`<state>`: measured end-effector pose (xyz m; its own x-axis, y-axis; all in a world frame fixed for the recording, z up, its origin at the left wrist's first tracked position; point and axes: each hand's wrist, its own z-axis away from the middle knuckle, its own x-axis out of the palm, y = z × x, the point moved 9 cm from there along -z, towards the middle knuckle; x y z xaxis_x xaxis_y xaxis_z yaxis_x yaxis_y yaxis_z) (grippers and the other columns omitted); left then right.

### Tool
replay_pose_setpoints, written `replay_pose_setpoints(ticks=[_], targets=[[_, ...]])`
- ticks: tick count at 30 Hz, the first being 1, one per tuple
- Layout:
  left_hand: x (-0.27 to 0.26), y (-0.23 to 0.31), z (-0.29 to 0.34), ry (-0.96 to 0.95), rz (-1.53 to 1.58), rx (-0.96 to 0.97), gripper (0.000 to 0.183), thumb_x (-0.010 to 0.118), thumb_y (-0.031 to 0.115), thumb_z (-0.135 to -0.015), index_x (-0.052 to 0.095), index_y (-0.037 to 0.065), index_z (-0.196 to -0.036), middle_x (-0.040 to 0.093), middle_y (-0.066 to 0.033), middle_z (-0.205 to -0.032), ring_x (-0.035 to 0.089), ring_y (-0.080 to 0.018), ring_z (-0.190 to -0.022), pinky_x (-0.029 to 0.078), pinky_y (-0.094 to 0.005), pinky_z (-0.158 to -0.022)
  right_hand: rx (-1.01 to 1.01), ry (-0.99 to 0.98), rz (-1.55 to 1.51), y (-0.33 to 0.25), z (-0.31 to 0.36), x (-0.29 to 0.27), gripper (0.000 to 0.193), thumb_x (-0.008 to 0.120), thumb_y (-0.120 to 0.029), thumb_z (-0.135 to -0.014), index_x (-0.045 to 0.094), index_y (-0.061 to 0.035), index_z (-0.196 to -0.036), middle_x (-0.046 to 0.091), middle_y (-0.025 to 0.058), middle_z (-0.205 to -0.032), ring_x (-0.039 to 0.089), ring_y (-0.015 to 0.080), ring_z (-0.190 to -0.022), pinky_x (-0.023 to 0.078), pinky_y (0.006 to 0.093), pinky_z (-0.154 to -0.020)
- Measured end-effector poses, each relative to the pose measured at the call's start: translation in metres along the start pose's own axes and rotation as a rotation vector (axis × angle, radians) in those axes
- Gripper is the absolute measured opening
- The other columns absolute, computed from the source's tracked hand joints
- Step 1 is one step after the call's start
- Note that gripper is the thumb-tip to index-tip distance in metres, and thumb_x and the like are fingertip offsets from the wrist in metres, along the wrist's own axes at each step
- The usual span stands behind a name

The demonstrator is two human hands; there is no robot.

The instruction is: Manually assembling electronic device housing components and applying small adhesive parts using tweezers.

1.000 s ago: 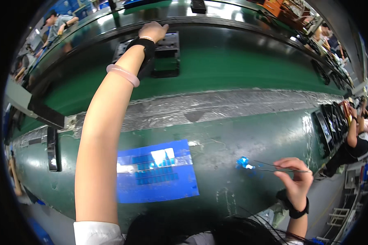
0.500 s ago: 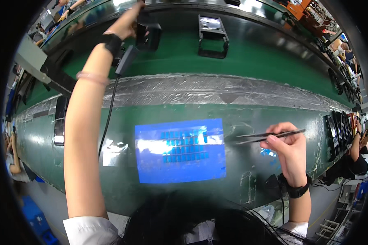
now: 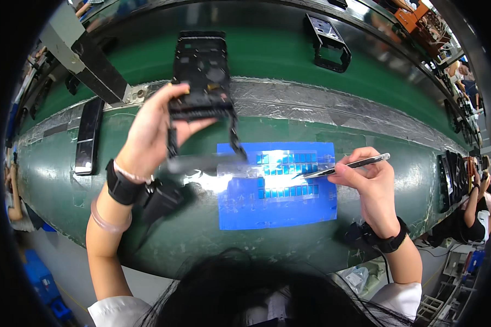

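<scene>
My left hand (image 3: 150, 128) grips a black plastic frame (image 3: 202, 71) with an open rectangular end, held up over the near edge of the green belt. Closed around a pair of tweezers (image 3: 360, 162), my right hand (image 3: 373, 182) is at the right side of a blue sheet (image 3: 278, 215). The tweezer tips point left, over rows of small blue pieces (image 3: 289, 191) on a clear film lying on that sheet. I cannot tell whether the tips touch a piece.
Another black frame (image 3: 330, 43) lies on the green belt (image 3: 267, 60) at the back. A dark flat panel (image 3: 89, 136) rests on the table at left, beside a metal post (image 3: 90, 60). Several black parts (image 3: 450, 180) stand at the right, near another person (image 3: 477, 212).
My left hand has come back from the far belt with a black frame. My right hand's tweezers have moved over the blue pieces. The other frame on the belt appears farther right.
</scene>
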<state>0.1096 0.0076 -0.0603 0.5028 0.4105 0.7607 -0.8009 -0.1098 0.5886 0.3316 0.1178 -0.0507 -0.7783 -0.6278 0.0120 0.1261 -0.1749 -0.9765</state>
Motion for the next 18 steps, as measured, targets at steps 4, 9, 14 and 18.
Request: replay_pose_setpoints(ticks=[4, 9, 14, 18], targets=[[0.019, -0.026, 0.014, -0.087, -0.262, -0.026, 0.033, 0.034, 0.005, -0.073, 0.029, -0.002, -0.105, 0.041, -0.02, -0.1, 0.044, -0.0269, -0.091, 0.036, -0.0373, -0.08, -0.025, 0.054, 0.061, 0.0, 0.003, -0.016, 0.019, 0.054, 0.005, -0.063, 0.04, 0.0002, -0.075, 0.052, 0.0123, -0.072, 0.055, 0.0196, -0.063, 0.046, 0.0242, -0.058], [0.017, -0.064, 0.017, -0.073, -0.305, -0.193, 0.036, 0.037, 0.004, -0.07, 0.03, 0.003, -0.105, 0.043, -0.011, -0.099, 0.046, -0.0204, -0.09, 0.041, -0.0313, -0.073, 0.0, 0.09, 0.07, 0.006, 0.002, -0.02, 0.018, 0.051, 0.005, -0.064, 0.038, -0.0023, -0.073, 0.05, 0.0099, -0.07, 0.054, 0.0168, -0.06, 0.048, 0.0259, -0.059], [0.015, -0.077, 0.019, -0.048, -0.255, -0.261, 0.028, 0.037, 0.001, -0.071, 0.035, 0.006, -0.099, 0.044, -0.0061, -0.096, 0.045, -0.0163, -0.089, 0.039, -0.0344, -0.075, 0.036, 0.092, 0.049, 0.013, -0.001, -0.023, 0.018, 0.05, 0.005, -0.065, 0.037, -0.0019, -0.075, 0.05, 0.0109, -0.07, 0.054, 0.0187, -0.06, 0.048, 0.0263, -0.059], [0.017, -0.077, 0.021, -0.034, -0.281, -0.251, 0.039, 0.038, 0.003, -0.07, 0.029, 0.005, -0.108, 0.043, -0.0079, -0.1, 0.046, -0.0179, -0.089, 0.041, -0.0313, -0.073, 0.081, 0.1, -0.014, 0.022, -0.003, -0.026, 0.017, 0.049, 0.005, -0.066, 0.037, -0.0019, -0.075, 0.051, 0.0116, -0.068, 0.055, 0.0203, -0.061, 0.048, 0.0264, -0.058]])
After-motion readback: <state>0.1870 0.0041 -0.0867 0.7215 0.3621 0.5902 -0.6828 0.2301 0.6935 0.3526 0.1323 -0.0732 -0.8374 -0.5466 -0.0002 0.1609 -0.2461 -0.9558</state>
